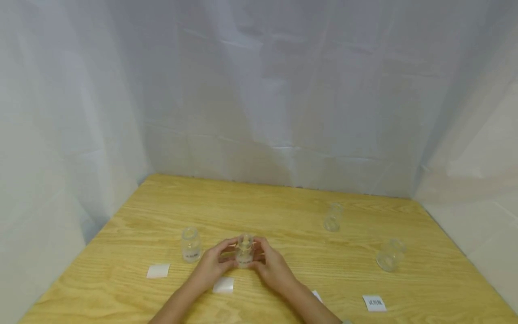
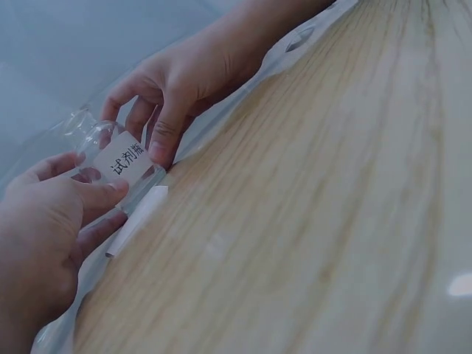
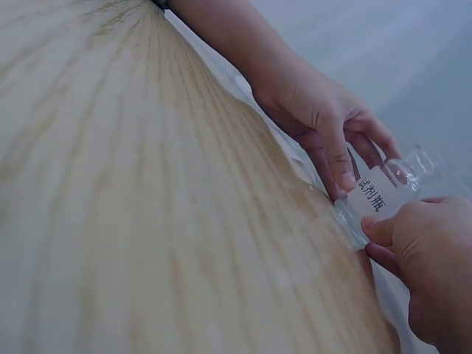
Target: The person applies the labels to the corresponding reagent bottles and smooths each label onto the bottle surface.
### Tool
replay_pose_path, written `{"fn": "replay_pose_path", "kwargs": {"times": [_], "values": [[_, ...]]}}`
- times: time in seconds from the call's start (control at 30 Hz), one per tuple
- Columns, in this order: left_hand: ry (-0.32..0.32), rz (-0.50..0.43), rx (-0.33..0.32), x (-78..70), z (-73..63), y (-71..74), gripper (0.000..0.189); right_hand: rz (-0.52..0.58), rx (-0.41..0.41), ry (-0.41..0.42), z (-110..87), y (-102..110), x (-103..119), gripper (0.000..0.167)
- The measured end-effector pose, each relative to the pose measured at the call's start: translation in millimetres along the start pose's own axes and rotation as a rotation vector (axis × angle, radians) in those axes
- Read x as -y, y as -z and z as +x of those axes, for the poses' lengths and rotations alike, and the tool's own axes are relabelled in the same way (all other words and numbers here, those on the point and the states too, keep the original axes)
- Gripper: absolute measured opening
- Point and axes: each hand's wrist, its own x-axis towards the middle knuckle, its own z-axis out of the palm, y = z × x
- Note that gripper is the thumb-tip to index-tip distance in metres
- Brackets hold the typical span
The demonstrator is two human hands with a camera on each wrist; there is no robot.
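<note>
On the left part of the bench (image 1: 275,211), whose top is yellow with wood grain, lies a small white rectangular paper (image 1: 158,271). Just beside it, a little farther back, stands a clear glass bottle (image 1: 191,245) bearing a white label with dark writing. Next comes the left hand (image 1: 211,266), with its fingers and thumb curled against a second clear glass bottle with a narrower neck (image 1: 244,245). Below this hand, nearer to the person, lies another pale paper piece (image 1: 223,285). The second bottle is between the two hands, upright, with a white handwritten label (image 2: 122,158) on its front; the left thumb presses this label. Whether its base touches the bench, I cannot tell. From the other side the right hand (image 1: 275,269) grasps the same bottle. Near the right forearm a white paper corner (image 1: 317,295) shows, partly covered. Farther right and back is a transparent bottle (image 1: 333,219); then a white card with black characters (image 1: 374,303), and behind it one more transparent bottle (image 1: 389,256).
</note>
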Motion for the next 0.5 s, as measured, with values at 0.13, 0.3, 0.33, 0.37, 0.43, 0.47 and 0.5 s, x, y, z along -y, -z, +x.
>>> {"fn": "replay_pose_path", "kwargs": {"times": [0.13, 0.3, 0.33, 0.37, 0.43, 0.47, 0.5], "values": [[-0.029, 0.004, 0.012, 0.2, -0.1, 1.1, 0.049, 0.004, 0.012, -0.007, 0.2, 2.3, -0.3, 0.055], [-0.034, -0.005, 0.025, 0.7, -0.3, 2.8, 0.047, 0.012, 0.012, -0.005, 0.1, 5.2, 1.2, 0.049], [-0.029, -0.011, 0.028, 1.0, -0.2, 3.1, 0.047, 0.011, 0.011, -0.001, 0.1, 5.6, 1.2, 0.048], [-0.022, -0.019, 0.031, 1.1, -0.1, 3.4, 0.047, 0.012, 0.012, 0.004, 0.0, 6.0, 1.2, 0.046], [-0.008, -0.035, 0.038, 1.6, -0.2, 3.9, 0.046, 0.019, 0.012, 0.006, -0.2, 6.4, 0.8, 0.044], [-0.001, -0.044, 0.042, 1.7, -0.3, 3.9, 0.045, 0.026, 0.013, 0.006, -0.2, 6.6, 0.7, 0.042], [0.004, -0.052, 0.046, 1.7, -0.4, 4.0, 0.045, 0.030, 0.016, 0.005, -0.2, 6.7, 0.7, 0.040]]}}
